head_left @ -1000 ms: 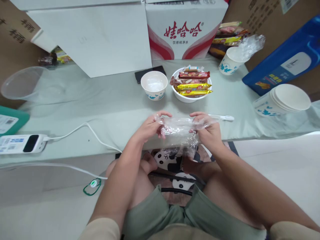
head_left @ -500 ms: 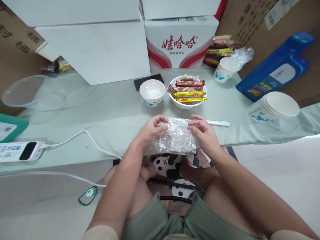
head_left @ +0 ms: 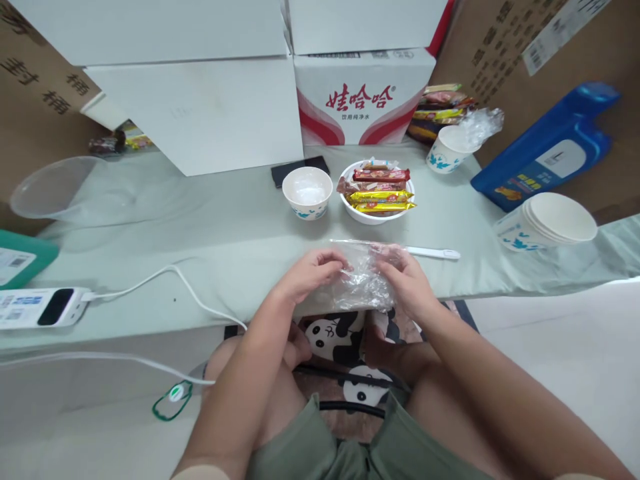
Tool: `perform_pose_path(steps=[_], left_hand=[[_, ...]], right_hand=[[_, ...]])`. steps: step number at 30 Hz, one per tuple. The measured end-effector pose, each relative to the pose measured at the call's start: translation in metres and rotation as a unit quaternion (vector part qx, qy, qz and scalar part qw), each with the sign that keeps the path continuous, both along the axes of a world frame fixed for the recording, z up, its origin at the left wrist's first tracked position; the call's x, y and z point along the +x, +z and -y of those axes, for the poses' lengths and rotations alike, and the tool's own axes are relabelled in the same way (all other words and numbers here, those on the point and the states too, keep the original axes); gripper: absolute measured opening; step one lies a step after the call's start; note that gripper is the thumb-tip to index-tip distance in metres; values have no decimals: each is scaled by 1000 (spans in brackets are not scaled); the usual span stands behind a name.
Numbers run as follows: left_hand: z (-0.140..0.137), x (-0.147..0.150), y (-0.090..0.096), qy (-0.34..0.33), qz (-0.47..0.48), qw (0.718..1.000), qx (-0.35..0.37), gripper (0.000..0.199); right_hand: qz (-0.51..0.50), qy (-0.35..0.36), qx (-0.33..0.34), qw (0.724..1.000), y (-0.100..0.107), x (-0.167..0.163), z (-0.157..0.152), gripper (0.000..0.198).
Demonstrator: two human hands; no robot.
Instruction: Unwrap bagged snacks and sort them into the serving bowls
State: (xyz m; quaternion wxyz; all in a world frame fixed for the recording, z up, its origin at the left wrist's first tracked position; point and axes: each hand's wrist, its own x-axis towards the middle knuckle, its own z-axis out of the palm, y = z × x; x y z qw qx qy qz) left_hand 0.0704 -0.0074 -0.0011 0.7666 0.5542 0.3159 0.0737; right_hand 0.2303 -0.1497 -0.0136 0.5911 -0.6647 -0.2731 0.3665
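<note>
A crinkled clear plastic bag spans the gap between my hands at the table's front edge. My left hand pinches its left side, with thumb and fingers brought together. At the right side, my right hand grips the plastic with bent fingers, and part of the film covers the fingertips. Just beyond the bag stand a paper cup with something clear inside and a white bowl of wrapped snack bars. A white plastic utensil handle sticks out beside my right hand.
On the right are stacked paper cups, a blue bottle and a cup with crumpled plastic. A dark phone lies behind the near cup. Leftward are a power strip, a cable and a clear lid-like container.
Both hands have shifted slightly down and closed on the plastic. The bag's upper part is now flatter and spread, and film lies over the right fingertips.
</note>
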Motion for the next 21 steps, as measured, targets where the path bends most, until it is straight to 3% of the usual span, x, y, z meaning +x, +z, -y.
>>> perform_pose_path(steps=[3,7,13,15,18,21], left_hand=[[1,1,2,15,1,999,39,16],[-4,-2,3,35,0,994,106,19],[-16,-8,6,77,59,995,10,11],[-19,-9,9,72,78,994,-25,19],[-19,-10,10,76,83,994,-7,30],[-18,-10,7,76,61,991,94,27]], right_hand=[[-50,49,-18,997,0,-1,-1,45],[-34,55,-42,997,4,-2,-2,28],[-107,22,28,994,15,-2,0,14],[-71,59,51,994,16,1,4,7],[72,144,70,984,13,6,10,20],[198,79,44,976,9,6,11,22]])
